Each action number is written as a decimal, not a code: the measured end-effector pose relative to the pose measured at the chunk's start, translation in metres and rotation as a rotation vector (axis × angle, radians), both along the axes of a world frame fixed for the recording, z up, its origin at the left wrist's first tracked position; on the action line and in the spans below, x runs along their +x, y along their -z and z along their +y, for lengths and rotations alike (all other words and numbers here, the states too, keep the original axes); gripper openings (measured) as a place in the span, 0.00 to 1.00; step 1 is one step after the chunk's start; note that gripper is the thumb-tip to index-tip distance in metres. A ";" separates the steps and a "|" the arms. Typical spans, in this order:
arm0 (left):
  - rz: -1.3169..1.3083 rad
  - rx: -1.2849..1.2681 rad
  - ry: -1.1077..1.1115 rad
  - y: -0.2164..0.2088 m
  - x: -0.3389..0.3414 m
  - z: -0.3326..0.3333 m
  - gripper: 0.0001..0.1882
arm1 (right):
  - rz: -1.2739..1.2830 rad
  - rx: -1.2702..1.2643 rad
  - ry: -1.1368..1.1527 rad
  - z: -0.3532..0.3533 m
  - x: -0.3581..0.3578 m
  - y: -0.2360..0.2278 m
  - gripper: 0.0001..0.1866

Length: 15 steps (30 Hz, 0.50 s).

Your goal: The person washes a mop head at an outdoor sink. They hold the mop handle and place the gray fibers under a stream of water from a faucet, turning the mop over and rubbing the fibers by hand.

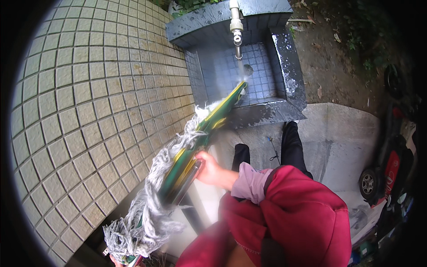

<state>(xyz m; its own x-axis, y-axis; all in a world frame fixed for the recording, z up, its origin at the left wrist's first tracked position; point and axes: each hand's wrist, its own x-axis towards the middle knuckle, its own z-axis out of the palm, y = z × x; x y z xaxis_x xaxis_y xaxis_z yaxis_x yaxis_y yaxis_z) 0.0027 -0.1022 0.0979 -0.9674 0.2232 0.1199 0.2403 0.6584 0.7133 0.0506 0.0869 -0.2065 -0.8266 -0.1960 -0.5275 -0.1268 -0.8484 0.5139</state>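
Note:
A long flat dust mop head (178, 174), green with yellow stripes and a grey-white yarn fringe (155, 184), slants from the lower left up to the sink. My right hand (211, 170) is closed around its edge near the middle. At the lower edge of the view, my left hand (117, 261) grips the near end; most of that hand is cut off or hidden by yarn. The far tip lies over the sink (291, 66), under a metal tap (236, 29). Water runs from the tap onto or just beside the tip.
Beige tiled wall (89, 107) rises close along the left. The dark sink has a blue-grey tiled basin and a drain. My feet stand on concrete (342, 133) before it. Bare soil (329, 66) lies to the right; a red and black wheeled vehicle (389, 173) stands at far right.

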 end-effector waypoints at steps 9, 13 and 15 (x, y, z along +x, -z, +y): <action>0.045 0.155 -0.102 -0.031 0.010 -0.025 0.31 | 0.086 0.004 -0.032 -0.021 0.009 -0.055 0.16; 0.017 0.247 -0.103 -0.028 0.015 -0.030 0.31 | 0.014 0.069 -0.064 -0.015 0.015 -0.055 0.14; -0.026 0.304 -0.076 -0.020 0.013 -0.027 0.31 | -0.024 0.129 -0.096 -0.005 0.014 -0.037 0.15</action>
<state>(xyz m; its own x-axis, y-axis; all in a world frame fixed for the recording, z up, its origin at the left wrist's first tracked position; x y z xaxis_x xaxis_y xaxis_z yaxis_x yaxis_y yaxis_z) 0.0160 -0.1293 0.1181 -0.9835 0.1079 0.1453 0.1779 0.4294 0.8854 0.0643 0.0821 -0.1694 -0.7942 -0.2024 -0.5729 -0.0533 -0.9160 0.3975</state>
